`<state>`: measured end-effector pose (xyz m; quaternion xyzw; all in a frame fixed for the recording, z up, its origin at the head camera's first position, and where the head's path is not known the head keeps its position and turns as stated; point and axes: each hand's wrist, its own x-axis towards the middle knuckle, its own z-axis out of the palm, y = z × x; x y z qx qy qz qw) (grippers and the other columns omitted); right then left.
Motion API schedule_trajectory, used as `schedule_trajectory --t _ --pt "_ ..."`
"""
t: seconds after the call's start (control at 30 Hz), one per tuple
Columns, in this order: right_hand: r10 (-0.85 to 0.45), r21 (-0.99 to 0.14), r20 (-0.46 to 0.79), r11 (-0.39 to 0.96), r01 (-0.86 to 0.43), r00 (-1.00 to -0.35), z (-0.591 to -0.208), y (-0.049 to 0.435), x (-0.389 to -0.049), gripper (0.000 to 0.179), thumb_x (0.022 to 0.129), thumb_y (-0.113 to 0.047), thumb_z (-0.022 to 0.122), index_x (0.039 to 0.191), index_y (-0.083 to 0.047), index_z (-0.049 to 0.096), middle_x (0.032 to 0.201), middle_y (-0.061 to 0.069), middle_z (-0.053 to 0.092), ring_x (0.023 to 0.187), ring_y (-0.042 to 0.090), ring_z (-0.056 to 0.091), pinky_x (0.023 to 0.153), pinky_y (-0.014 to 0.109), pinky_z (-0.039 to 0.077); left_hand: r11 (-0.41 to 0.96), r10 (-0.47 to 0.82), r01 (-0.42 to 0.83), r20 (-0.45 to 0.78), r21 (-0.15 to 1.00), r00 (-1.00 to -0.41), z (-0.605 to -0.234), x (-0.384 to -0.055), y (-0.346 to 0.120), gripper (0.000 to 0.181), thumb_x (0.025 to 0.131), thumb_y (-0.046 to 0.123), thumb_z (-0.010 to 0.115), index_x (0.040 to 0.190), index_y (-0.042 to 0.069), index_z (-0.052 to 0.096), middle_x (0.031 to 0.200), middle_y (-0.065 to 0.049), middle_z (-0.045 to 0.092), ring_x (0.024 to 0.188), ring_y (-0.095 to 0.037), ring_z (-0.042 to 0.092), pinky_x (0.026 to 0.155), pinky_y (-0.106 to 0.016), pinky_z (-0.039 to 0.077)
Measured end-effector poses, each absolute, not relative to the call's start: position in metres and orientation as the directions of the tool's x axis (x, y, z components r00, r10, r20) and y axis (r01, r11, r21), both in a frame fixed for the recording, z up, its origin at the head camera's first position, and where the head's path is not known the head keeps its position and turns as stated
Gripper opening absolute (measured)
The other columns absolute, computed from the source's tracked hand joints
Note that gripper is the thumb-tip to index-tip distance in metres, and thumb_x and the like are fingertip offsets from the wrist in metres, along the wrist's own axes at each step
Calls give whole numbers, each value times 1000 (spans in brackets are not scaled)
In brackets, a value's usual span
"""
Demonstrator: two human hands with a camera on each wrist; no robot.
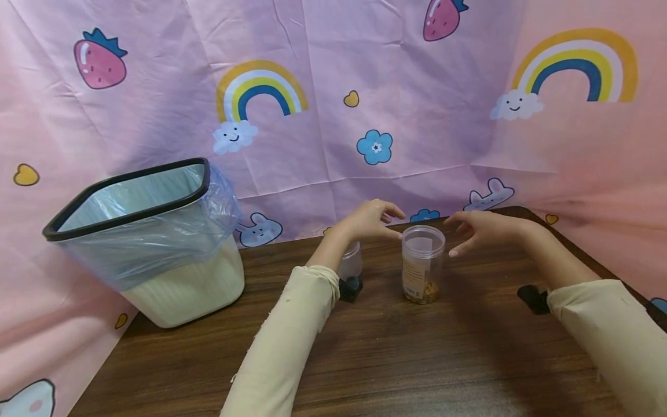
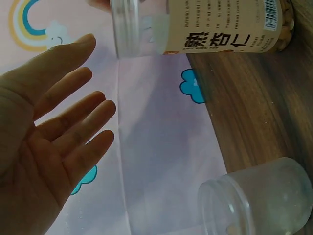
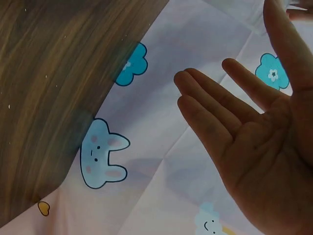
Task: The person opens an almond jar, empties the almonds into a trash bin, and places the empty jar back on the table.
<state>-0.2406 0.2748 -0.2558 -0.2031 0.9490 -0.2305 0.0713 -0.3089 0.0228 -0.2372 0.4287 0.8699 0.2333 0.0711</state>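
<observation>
A clear plastic jar without a lid stands upright on the table, with a tan label and a small heap of brown nuts at the bottom. Beside its rim on the left is my left hand, its fingers spread and loosely bent, holding nothing. Opposite, my right hand hovers by the rim with its thumb and fingers apart. The left wrist view shows the label's printed characters and barcode on the labelled jar. A second clear jar stands to its left, partly hidden behind my left forearm in the head view.
A cream waste bin with a black rim and a bluish plastic liner stands at the table's left. Behind the brown wooden table hangs a pink and purple cloth printed with rainbows, strawberries and flowers.
</observation>
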Motion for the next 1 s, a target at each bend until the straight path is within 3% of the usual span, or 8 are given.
schedule_trajectory --t 0.33,0.57,0.8,1.0 --pt "-439 -499 -82 795 -344 -895 -271 268 -240 75 77 -36 73 128 8 39 118 31 52 110 45 49 87 53 41 492 811 723 48 484 -584 -253 -312 28 53 78 15 74 125 3 54 124 -13 54 113 -25 52 92 -29 41" --pt "-459 -603 -111 736 -308 -881 -285 264 -240 83 81 -33 70 133 14 27 124 32 46 114 46 45 89 50 41 462 830 718 32 521 -557 -260 -311 31 58 76 13 75 127 3 50 120 -10 58 110 -22 54 91 -27 41" --pt "-496 -643 -78 688 -336 -865 -294 259 -243 68 84 -31 67 130 10 36 122 25 52 111 41 50 87 47 44 445 832 691 21 569 -554 -264 -308 33 61 77 13 75 130 2 45 115 -12 58 104 -24 56 84 -23 44" --pt "-493 -648 -57 680 -344 -868 -295 255 -244 66 85 -30 66 130 9 38 123 22 53 113 39 50 89 47 43 447 825 672 18 590 -565 -264 -306 34 63 76 10 75 130 1 44 115 -14 58 100 -20 57 80 -19 44"
